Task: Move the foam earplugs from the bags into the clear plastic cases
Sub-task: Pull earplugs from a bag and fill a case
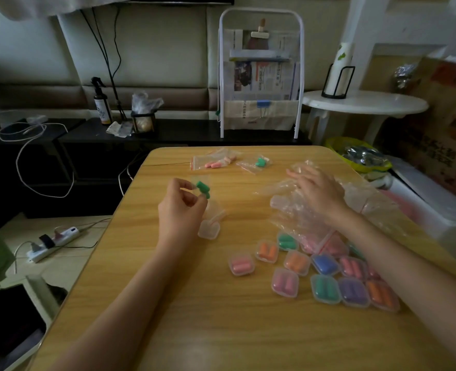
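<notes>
left hand (180,207) pinches green earplugs (203,188) above open case (209,228) at 9 o'clock, ready to drop | right hand (318,191) flat, fingers straight, steadying empty bags (296,207) at 2 o'clock

I'm working with a dim, soft picture here. The light is flat and diffuse, with no hard shadows; the wooden table (184,303) is the brightest broad surface and carries only faint shading under my forearms. The left side falls off into near black around the dark cabinet (47,167), where I can make out little detail. The white side table (366,101) and the white frame above it look slightly washed out. Wide-angle distortion bends the edges: the table's sides bow outward. My right hand (319,190) is smeared by motion blur, and the clear bags (299,207) under it are hazy. Corners look soft and darkened.
</notes>
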Tool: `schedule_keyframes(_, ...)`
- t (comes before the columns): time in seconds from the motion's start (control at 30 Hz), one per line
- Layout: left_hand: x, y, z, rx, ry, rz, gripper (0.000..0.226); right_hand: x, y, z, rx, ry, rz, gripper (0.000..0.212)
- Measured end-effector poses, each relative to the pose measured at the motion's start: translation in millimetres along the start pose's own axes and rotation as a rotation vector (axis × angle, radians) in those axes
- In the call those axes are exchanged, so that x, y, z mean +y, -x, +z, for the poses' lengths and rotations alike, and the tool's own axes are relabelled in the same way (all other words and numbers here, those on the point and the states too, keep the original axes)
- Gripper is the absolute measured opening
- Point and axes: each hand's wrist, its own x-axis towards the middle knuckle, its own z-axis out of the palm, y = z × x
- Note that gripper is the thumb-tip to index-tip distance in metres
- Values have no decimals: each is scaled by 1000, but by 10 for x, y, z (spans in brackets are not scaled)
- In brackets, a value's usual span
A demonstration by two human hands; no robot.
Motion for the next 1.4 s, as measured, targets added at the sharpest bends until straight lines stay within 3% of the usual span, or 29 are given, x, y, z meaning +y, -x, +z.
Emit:
schedule_keyframes(0.1, 6, -1, -9, 13, 18, -14, 21, -119, 68, -73, 134, 219, -216, 37)
schedule_keyframes(0.2, 3, -8, -10, 27, 21, -18, 17, -296, 166, -98, 61, 548, -356, 33)
schedule_keyframes(0.33, 11, -2, -17, 16, 32, -33, 10, -386, 221, -2, -37, 700, -372, 34)
schedule_keyframes(0.4, 10, 1, -27, 13, 38, -35, 9, -365, 203, 33, -60, 641, -321, 36)
schedule_keyframes(0.53, 1, -7, -36, 19, 47, -45, 8, -263, 86, 49, -40, 98, -127, 20)
schedule_keyframes(0.6, 2, -9, -30, 11, 43, -43, 8, -214, 50, 43, -72, -40, -79, 13)
schedule_keyframes(0.7, 1, -8, -24, 0, 45, -40, 9, -215, 76, 54, -115, 16, -113, 19)
schedule_keyframes(0.93, 18, -4, -36, 27, 61, -48, 9, -496, 155, 90, 23, 514, -261, 14)
schedule_keyframes(1.0, 10, -12, -43, 40, 72, -54, 9, -563, 126, 92, 36, 471, -240, 14)
schedule_keyframes(1.17, 14, -32, -55, 85, 129, -92, 10, -694, 40, 140, 26, 100, -211, 18)
schedule_keyframes(1.33, 29, -30, -59, 97, 214, -132, 5, -771, -17, 390, -224, 29, -293, 9)
schedule_keyframes(1.4, 30, -30, -68, 86, 252, -139, 5, -777, -31, 334, -232, -21, -301, 17)
